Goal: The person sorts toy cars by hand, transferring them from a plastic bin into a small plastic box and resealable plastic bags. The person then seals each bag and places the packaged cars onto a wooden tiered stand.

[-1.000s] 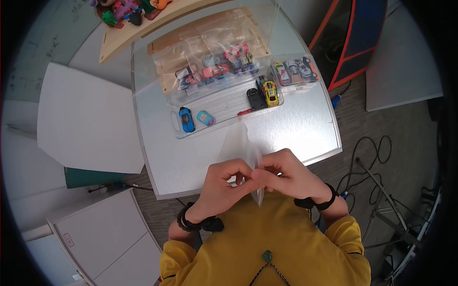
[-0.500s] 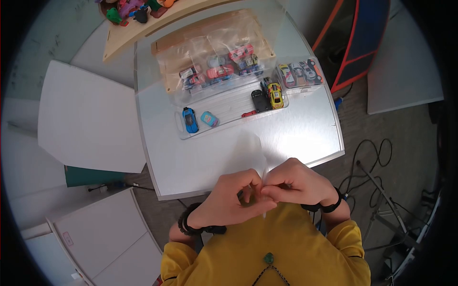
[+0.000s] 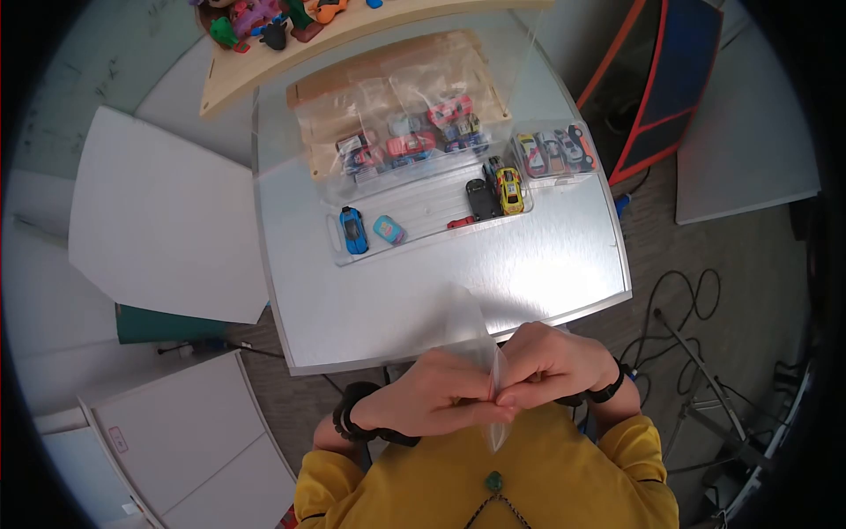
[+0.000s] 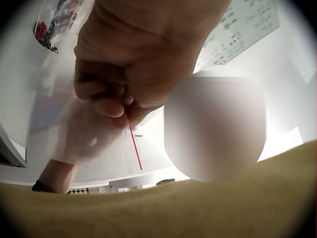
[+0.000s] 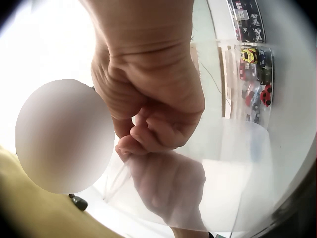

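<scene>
A clear zip bag [image 3: 470,322] hangs between both hands in front of the chest. The left hand [image 3: 432,392] pinches one side of its mouth, and the right hand [image 3: 557,366] pinches the other, thumbs close together. A thin red strip [image 4: 135,148] runs along the bag's edge below the left fingers. Through the sheer plastic [image 5: 225,171] the left hand shows dimly in the right wrist view. Beyond the hands, a clear tray [image 3: 423,210] on the table holds a blue toy car [image 3: 353,231], a blue oval item [image 3: 389,230], a black car [image 3: 482,200] and a yellow car [image 3: 509,189].
Behind the tray lies clear packaging [image 3: 344,106] with several toy cars. A clear box [image 3: 555,175] of cars stands at the right of the metal-topped table [image 3: 405,304]. A wooden shelf [image 3: 370,40] with small figures spans the back. Cables and a stand [image 3: 696,353] occupy the floor at right.
Both hands have come down toward the body and slightly right, still pinching the bag. Near the chest, the bag's edges now show a narrow gap. The tray and cars stay put.
</scene>
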The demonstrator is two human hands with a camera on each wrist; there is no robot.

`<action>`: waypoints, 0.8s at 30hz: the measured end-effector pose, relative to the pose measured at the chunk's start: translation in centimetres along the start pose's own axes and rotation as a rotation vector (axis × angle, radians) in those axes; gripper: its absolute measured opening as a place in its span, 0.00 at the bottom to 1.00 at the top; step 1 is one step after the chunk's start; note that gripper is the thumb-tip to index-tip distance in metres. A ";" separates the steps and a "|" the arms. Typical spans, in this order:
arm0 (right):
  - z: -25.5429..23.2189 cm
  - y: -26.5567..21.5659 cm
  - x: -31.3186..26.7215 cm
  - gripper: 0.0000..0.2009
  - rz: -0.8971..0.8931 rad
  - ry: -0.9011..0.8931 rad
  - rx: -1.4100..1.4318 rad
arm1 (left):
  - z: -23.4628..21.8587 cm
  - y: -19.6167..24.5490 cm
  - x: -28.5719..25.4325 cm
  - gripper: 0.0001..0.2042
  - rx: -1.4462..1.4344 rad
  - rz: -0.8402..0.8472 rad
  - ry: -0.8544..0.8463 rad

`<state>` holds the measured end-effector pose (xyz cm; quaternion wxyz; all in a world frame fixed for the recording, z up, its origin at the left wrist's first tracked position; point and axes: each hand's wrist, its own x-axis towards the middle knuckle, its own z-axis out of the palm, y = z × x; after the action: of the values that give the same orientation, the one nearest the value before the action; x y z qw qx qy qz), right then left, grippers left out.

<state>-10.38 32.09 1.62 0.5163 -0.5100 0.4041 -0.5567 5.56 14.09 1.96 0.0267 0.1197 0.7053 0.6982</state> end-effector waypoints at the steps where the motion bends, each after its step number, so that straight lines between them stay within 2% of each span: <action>1: 0.0 0.2 0.0 0.13 -0.029 -0.005 0.062 | -0.1 0.0 0.1 0.09 -0.075 0.020 -0.003; 2: 0.1 0.3 -0.1 0.14 -0.059 -0.009 0.123 | -0.1 0.1 0.1 0.08 -0.150 0.039 -0.007; 6: 0.1 0.2 -0.3 0.16 -0.088 0.050 0.113 | -0.5 0.0 -0.2 0.10 -0.156 -0.013 0.005; 8: -0.1 -0.6 -0.8 0.16 -0.023 0.170 -0.052 | -0.6 0.4 -0.4 0.13 0.048 -0.030 0.182; 9: 0.1 -1.4 -0.8 0.16 -0.023 0.172 -0.054 | -0.7 0.5 -0.3 0.13 0.048 -0.029 0.180; 11: 0.4 -3.4 -0.9 0.16 0.057 0.386 -0.339 | -0.7 0.6 0.1 0.16 0.350 0.090 0.449; 12: 0.6 -3.8 -1.0 0.16 0.058 0.388 -0.338 | -0.6 0.9 0.3 0.16 0.348 0.089 0.447; 14: 1.2 -4.3 -1.4 0.15 0.029 0.434 -0.729 | -0.1 1.6 0.6 0.15 0.370 0.066 0.545; 16: 1.7 -4.6 -1.0 0.16 -0.022 0.473 -0.767 | 0.2 2.3 0.5 0.13 0.396 0.011 0.532; 17: 1.9 -4.7 -0.6 0.21 -0.076 0.509 -0.809 | 0.3 2.4 0.5 0.12 0.425 -0.040 0.522; 18: 2.0 -4.6 -0.3 0.21 -0.075 0.509 -0.808 | 0.3 2.3 0.6 0.12 0.424 -0.040 0.522; 20: 2.2 -4.4 0.2 0.43 -0.007 0.309 -0.868 | 0.5 1.7 0.7 0.11 0.437 -0.066 0.455; 21: 2.1 -3.7 0.4 0.47 0.015 0.211 -0.982 | 0.6 1.3 0.7 0.11 0.437 -0.067 0.456; 24: 2.3 -2.0 0.8 0.46 -0.015 0.231 -1.119 | 0.8 0.6 0.7 0.09 0.416 0.024 0.479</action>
<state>-8.39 31.72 4.09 0.1160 -0.6446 0.6875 -0.3137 5.09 14.98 2.60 -0.1732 -0.0369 0.8177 0.5477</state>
